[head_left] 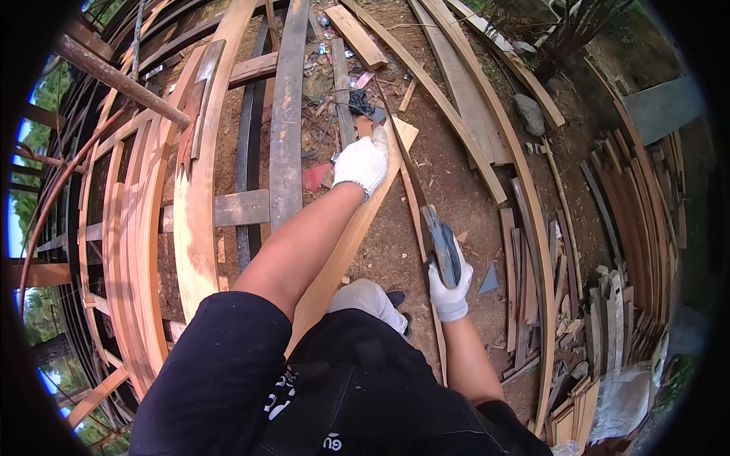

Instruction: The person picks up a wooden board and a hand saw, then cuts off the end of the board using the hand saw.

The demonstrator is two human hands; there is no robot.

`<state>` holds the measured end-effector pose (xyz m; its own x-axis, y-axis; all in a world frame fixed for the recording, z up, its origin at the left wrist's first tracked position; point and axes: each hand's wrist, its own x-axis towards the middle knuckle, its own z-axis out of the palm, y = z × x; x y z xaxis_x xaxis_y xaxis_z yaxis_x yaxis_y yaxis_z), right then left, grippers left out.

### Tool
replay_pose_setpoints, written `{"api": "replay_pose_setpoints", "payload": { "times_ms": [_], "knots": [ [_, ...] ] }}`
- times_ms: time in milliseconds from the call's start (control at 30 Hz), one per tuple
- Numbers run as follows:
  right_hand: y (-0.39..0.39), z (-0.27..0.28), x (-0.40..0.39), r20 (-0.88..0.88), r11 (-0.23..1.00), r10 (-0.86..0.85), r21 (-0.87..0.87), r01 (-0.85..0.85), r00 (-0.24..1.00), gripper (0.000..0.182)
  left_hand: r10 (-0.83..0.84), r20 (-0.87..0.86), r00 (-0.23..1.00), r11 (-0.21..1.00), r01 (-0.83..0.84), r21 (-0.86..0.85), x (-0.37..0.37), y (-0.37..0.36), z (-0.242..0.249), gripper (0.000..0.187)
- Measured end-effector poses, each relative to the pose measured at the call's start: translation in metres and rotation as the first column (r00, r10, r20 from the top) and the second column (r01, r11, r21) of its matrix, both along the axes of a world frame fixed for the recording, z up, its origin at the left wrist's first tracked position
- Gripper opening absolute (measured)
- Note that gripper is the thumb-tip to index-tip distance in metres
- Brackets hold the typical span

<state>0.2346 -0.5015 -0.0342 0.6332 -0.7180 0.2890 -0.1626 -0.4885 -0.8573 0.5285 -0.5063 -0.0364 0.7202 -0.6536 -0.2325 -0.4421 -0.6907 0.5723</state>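
My left hand (361,166), in a white knitted glove, grips the left edge of a light wooden plank (353,228) near its far end. The plank slants back toward my body, partly hidden under my left forearm. In my right hand (450,285), also gloved in white, is a handsaw (442,247), held by its dark handle. Its long narrow blade points forward and crosses the plank's far right corner in this view, a short way right of my left hand.
Long boards (201,228) and dark beams (287,114) form a frame on the left. Loose planks (464,99) lie on the dirt ahead and to the right. Stacked timber (635,220), a grey stone (529,114) and plastic sheeting (620,403) are farther right. Litter is scattered ahead.
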Motion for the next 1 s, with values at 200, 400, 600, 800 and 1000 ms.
{"api": "replay_pose_setpoints", "payload": {
  "times_ms": [200, 400, 600, 800, 1000],
  "knots": [
    [-0.029, 0.014, 0.073, 0.06, 0.999, -0.044, 0.013, 0.044, 0.997, 0.062, 0.034, 0.021, 0.999, 0.999, -0.034, -0.033, -0.002, -0.002, -0.002, 0.071],
    [0.047, 0.027, -0.076, -0.158, 0.994, -0.042, 0.094, 0.057, 0.987, 0.059, 0.031, -0.009, 0.999, 0.999, -0.031, 0.014, -0.003, -0.007, 0.002, 0.08],
    [-0.051, -0.003, 0.093, 0.12, 1.0, 0.003, -0.018, -0.001, 0.993, 0.063, 0.012, 0.031, 0.999, 0.999, -0.01, -0.041, -0.006, -0.004, 0.001, 0.08],
    [0.028, 0.008, -0.037, 0.005, 0.994, -0.07, 0.081, 0.07, 0.998, 0.07, 0.082, -0.06, 0.995, 0.996, -0.079, 0.051, -0.013, -0.01, 0.01, 0.085],
    [0.001, -0.029, 0.008, 0.107, 0.985, -0.061, 0.168, 0.043, 0.992, 0.061, 0.106, -0.056, 0.993, 0.994, -0.105, 0.017, -0.009, -0.013, -0.006, 0.082]
  ]
}}
